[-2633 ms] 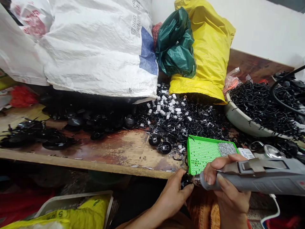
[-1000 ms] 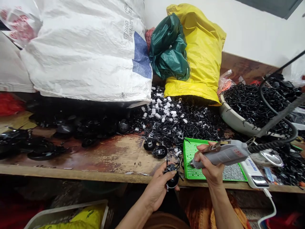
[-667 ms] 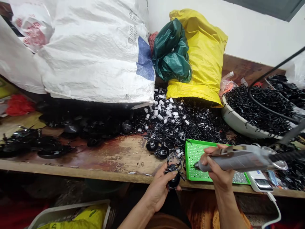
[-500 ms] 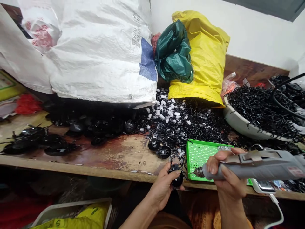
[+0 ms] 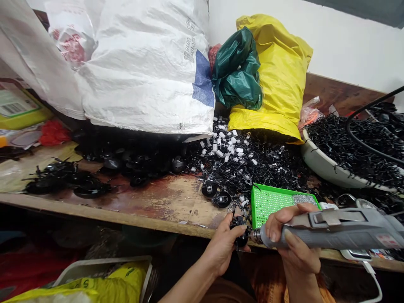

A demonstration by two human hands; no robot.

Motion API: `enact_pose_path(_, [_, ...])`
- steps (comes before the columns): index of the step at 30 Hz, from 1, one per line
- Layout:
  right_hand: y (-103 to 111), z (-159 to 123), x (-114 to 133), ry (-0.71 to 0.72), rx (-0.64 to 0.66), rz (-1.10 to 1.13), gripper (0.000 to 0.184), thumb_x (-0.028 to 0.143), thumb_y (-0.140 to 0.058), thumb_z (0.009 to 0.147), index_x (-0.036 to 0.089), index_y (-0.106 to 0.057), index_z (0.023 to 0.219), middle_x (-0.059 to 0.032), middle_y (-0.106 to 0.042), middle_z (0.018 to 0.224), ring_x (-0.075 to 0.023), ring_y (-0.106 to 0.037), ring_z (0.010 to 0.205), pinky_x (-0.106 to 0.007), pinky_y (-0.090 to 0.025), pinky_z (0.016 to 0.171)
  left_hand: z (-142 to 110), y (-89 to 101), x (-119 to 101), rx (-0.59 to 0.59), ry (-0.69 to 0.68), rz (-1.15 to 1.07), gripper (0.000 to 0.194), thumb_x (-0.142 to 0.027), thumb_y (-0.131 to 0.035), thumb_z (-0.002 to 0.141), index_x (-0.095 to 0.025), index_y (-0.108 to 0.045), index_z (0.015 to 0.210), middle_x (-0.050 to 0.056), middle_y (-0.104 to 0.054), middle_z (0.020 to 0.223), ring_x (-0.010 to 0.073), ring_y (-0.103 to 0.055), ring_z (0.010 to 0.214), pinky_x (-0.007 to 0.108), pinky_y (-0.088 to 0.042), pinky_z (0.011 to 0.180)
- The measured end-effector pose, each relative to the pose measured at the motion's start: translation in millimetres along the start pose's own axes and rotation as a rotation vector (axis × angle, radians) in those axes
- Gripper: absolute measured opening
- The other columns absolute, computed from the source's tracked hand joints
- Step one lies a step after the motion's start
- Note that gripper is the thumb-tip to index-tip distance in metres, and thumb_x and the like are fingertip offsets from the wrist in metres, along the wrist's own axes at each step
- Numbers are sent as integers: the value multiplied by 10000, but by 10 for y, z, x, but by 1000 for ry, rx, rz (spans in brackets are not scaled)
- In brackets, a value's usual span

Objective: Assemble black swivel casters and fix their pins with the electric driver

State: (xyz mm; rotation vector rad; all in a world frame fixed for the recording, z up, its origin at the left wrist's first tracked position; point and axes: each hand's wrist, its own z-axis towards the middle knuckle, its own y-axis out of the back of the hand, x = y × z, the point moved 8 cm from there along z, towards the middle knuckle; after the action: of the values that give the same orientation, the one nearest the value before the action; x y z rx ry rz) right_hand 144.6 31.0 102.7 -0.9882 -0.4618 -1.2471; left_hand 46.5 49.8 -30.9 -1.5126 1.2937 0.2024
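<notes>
Between the thumb and fingers of my left hand (image 5: 222, 242) is a round black plastic part (image 5: 240, 236), held at the table's front edge and partly covered by the fingers. My right hand (image 5: 292, 235) is wrapped round a grey electric screwdriver (image 5: 341, 231), lying level with its tip pointing left. The tip meets the right side of the black part; the exact contact point is too small to make out. Just behind the screwdriver lies a green perforated tray (image 5: 271, 206) with small silvery screws (image 5: 304, 199) in its far right corner. Two round black pieces (image 5: 221, 199) rest behind my left hand.
A heap of small black parts (image 5: 261, 164) with white blocks (image 5: 227, 145) covers the middle back. A pale basin (image 5: 325, 166) of black pieces stands right. Large white sack (image 5: 142, 71) and yellow bag (image 5: 280, 71) rise behind. More black assemblies (image 5: 66, 176) lie left.
My right hand has brought the screwdriver left and slightly down, from over the green tray to the black part. My left hand still grips that part. The whole view has shifted a little.
</notes>
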Motion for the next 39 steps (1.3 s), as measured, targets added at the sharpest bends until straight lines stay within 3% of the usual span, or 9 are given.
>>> enact_pose_path(10, [-36,-56,-13,-15,57,-82,390,123,-522,760,276,-391,1093,-1,-566,811,-100,-539,510,-282,-459,433,-20,-55,1,-28,-8,-4,273,-185,-554,688,-170,-480,951,-9,-501,703,123,-465,607,214,-393,441])
enact_pose_path(18, [7,-23,30,8,26,-104,379,156,-529,756,275,-404,1093,-5,-571,819,-106,-537,500,-292,-460,425,-46,-106,-19,4,6,-72,401,-229,-624,663,-208,-479,1037,18,-562,847,141,-515,687,223,-418,508])
enact_pose_path(25, [45,-4,48,40,-34,-122,360,173,-533,751,289,-415,1070,-2,-578,796,-106,-525,470,-304,-451,426,-35,-54,44,-14,48,-136,288,-224,-641,662,-172,-509,912,18,-568,745,139,-527,635,246,-443,505])
enact_pose_path(30, [50,10,55,36,-53,-88,357,189,-544,738,291,-417,1056,12,-575,796,-105,-520,460,-314,-442,436,-20,-72,50,55,76,-183,204,-203,-634,671,-135,-526,830,28,-568,682,137,-533,600,246,-448,480])
enact_pose_path(39, [36,29,78,36,-82,-71,357,178,-547,734,280,-425,1054,14,-576,803,-105,-523,461,-317,-432,441,-13,-64,88,51,97,-231,219,-208,-673,635,-124,-555,799,22,-568,661,131,-538,569,244,-455,464])
